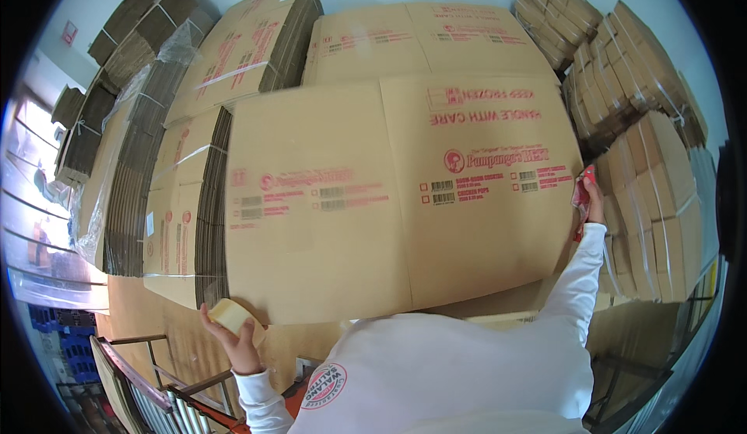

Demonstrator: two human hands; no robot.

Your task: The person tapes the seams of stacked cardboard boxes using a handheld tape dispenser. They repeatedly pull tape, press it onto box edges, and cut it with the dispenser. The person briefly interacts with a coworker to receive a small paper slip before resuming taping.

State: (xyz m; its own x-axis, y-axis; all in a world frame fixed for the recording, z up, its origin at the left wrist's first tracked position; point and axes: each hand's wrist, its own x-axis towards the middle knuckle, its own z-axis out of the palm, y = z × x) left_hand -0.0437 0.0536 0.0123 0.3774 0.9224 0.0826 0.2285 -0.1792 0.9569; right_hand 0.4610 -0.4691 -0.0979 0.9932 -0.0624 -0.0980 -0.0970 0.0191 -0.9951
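A large flat cardboard carton blank with red print lies before me, its right part creased off by a fold line. At its lower left corner my left hand holds a roll of packing tape, fingers around it. At the blank's right edge, my right hand holds a red object, perhaps a tape dispenser; its shape is partly hidden by the fingers. More printed cardboard shows beyond the blank's far edge.
Strapped stacks of flattened cartons stand at the left, some with clear plastic wrap. Bundled cartons are piled at the right. A metal roller conveyor is at the lower left, with blue crates beyond it.
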